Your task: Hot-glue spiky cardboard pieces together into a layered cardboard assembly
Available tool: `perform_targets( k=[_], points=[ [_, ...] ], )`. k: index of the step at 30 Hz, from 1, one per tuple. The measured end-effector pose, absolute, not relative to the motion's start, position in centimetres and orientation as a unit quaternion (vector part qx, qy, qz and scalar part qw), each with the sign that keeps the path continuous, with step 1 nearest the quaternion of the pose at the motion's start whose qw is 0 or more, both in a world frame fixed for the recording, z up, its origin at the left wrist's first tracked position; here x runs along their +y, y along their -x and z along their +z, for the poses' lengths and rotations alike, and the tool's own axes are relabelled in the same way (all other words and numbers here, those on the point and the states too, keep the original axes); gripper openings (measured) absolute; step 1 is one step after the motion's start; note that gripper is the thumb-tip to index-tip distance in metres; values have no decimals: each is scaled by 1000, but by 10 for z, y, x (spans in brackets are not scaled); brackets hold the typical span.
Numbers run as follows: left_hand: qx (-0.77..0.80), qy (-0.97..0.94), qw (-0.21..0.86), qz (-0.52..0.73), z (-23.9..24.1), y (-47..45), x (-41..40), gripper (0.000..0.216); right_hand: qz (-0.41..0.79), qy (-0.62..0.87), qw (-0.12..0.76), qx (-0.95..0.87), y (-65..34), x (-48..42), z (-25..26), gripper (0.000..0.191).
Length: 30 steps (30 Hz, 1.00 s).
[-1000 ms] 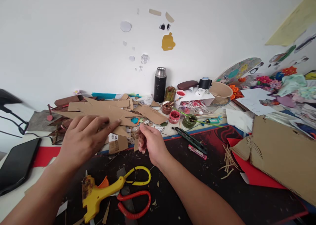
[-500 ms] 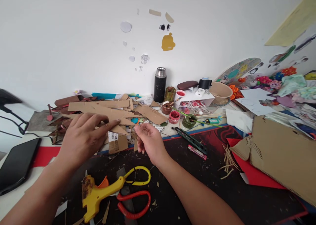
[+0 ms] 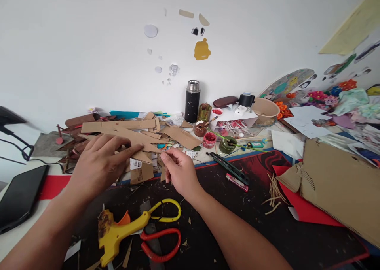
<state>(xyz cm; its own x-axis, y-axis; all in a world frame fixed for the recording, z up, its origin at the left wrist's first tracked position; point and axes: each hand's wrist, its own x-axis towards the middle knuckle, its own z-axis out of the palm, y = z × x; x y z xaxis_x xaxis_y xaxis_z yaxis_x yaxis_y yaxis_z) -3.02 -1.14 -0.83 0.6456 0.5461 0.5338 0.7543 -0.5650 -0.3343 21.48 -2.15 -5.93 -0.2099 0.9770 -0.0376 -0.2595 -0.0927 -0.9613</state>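
A cut piece of brown cardboard (image 3: 137, 138) with pointed, spiky ends is held above the mat's far edge. My left hand (image 3: 101, 159) grips it from the left, its index finger stretched along the cardboard and the thumb side hidden beneath. My right hand (image 3: 181, 170) pinches the tip of one long point between thumb and fingers. Below the hands lie a yellow hot glue gun (image 3: 121, 232) and scissors with one yellow and one red handle (image 3: 177, 242). Behind is a heap of cardboard strips (image 3: 118, 125), partly covered by the held piece.
A black thermos (image 3: 192, 104) stands against the wall. Open paint pots (image 3: 209, 140) and a dark green utility knife (image 3: 228, 168) sit to the right. A large cardboard sheet (image 3: 341, 187) lies on red paper at far right, near twine pieces (image 3: 274, 195). A black tablet (image 3: 23, 197) is at left.
My right hand's fingers have closed on the tip of the cardboard point, where they were curled beside it before. The left hand has barely moved.
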Motion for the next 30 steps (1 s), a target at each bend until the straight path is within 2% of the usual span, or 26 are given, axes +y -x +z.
perform_targets(
  k=[7,19,30],
  points=[
    [-399,854,285,-173,-11,35,-12,41,620,409,479,-469,-215,-22,-60,40],
    [-442,851,239,-155,-11,37,-14,46,611,430,468,-472,-216,-23,-56,30],
    [-437,846,234,-193,-8,32,-13,33,608,421,474,-478,-217,-25,-51,44]
  ],
)
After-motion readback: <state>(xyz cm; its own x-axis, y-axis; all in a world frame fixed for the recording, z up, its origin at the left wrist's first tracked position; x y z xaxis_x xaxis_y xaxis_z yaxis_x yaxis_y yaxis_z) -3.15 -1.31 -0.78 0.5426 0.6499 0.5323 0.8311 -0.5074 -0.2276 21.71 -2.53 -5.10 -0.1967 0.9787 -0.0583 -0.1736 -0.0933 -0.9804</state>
